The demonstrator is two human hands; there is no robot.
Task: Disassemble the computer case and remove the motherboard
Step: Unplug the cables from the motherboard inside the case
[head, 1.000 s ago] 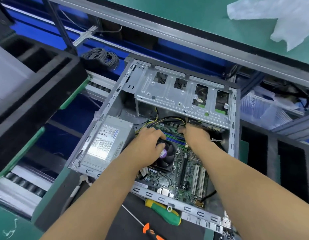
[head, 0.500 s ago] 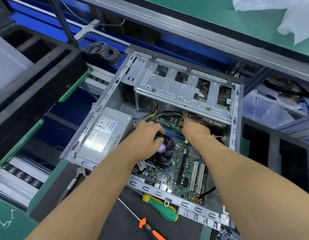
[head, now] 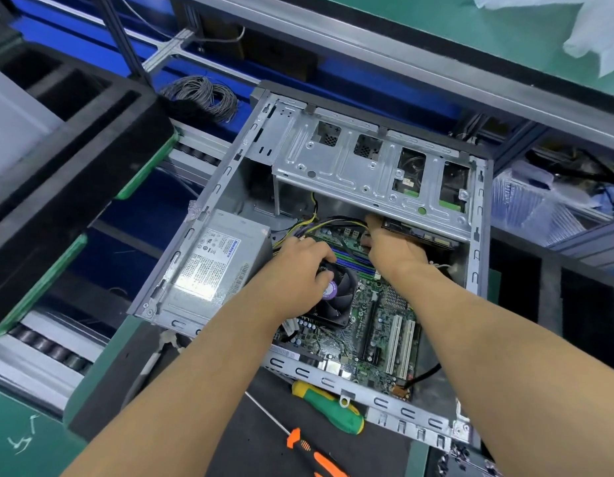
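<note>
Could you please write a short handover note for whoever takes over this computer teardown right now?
Left hand: fingers curled on the black CPU cooler fan.
Right hand: reaching under the grey metal drive cage by the yellow and black cables; its grip is hidden.
Done: open steel computer case has its side panel off.
Left: green motherboard and silver power supply remain inside.
Green-handled screwdriver lies in front.
</note>
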